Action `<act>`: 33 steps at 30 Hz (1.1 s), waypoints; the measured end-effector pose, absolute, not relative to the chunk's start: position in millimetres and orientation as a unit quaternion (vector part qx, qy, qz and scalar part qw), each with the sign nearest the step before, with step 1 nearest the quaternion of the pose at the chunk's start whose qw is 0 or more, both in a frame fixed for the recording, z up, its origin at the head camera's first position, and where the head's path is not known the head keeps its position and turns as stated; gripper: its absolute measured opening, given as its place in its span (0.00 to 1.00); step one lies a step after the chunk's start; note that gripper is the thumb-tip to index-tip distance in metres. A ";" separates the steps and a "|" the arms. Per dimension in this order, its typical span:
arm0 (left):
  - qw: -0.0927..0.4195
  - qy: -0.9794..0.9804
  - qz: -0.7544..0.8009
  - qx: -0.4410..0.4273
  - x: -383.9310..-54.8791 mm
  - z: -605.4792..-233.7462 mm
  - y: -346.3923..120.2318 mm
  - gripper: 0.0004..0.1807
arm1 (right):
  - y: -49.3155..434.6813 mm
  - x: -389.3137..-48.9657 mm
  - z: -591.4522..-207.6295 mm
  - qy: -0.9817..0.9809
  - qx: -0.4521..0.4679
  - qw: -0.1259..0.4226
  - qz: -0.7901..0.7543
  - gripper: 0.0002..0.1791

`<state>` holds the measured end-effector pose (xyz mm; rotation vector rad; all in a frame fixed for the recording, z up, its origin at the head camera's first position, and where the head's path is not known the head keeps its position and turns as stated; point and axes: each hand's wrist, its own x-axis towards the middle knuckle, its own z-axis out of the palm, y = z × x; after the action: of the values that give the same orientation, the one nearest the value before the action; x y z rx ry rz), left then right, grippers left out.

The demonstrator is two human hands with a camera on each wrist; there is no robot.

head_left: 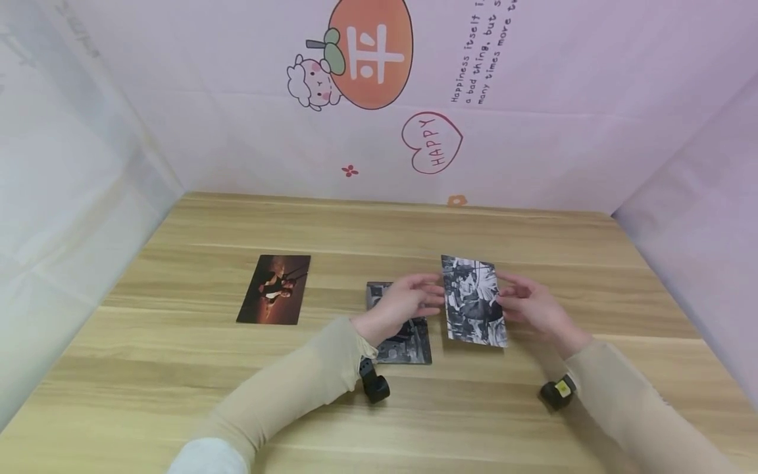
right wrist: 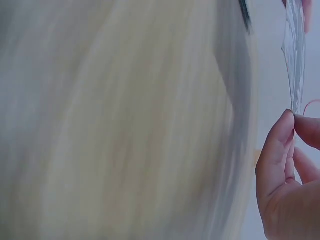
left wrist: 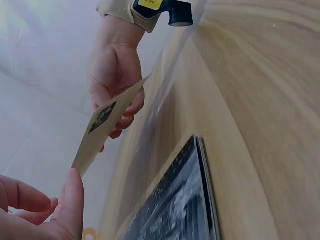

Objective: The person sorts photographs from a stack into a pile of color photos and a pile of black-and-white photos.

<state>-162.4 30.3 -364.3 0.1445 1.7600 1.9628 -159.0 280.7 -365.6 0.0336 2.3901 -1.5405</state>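
**Hands holding a black-and-white photo over the table**

Hands first: left hand (head_left: 403, 304) and right hand (head_left: 530, 304) each pinch one long edge of a black-and-white photo (head_left: 474, 301), thumb against fingers. Gripping by the edges probably keeps fingers off the printed face. The left wrist view shows the photo (left wrist: 102, 125) lifted clear of the wood and tilted, right hand's fingers (left wrist: 122, 112) curled round its far edge, left thumb at the near corner. The right wrist view is mostly blur, only the right thumb and a finger closed on the thin edge (right wrist: 295, 65).

Position: photo sits right of centre above the table (head_left: 177, 395), face toward the head camera.

Under the left hand: a small stack of dark prints (head_left: 399, 329) flat on the wood, partly hidden by the wrist; edges in the left wrist view suggest more than one sheet (left wrist: 185, 200). Likely the pile the held one belongs to, judging by the look.

Further left, well apart: one colour photo (head_left: 274, 289) lying flat, warm brown tones.

Around it: pink backdrop (head_left: 533, 131) with cartoon prints on three sides. Beige sleeves, a small black camera strapped at each wrist.
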 end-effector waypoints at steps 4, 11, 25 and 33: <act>0.261 0.636 0.724 0.061 -163.0 -365.3 37.6 0.30 | 290.9 -162.0 -367.1 0.836 0.022 0.162 -0.524 0.37; 0.301 0.646 0.694 0.101 -162.3 -368.5 45.8 0.34 | 306.7 -167.5 -371.1 0.840 0.030 0.174 -0.513 0.36; 0.341 0.625 0.700 0.049 -169.2 -374.3 54.9 0.45 | 311.2 -173.6 -374.2 0.856 0.015 0.184 -0.483 0.36; 0.332 0.626 0.705 0.036 -169.8 -377.6 57.1 0.39 | 312.1 -176.5 -378.6 0.855 0.014 0.183 -0.485 0.38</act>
<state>-169.8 57.1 -377.6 0.0949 1.6353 1.8418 -176.5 312.1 -378.6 0.0407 2.4121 -1.3676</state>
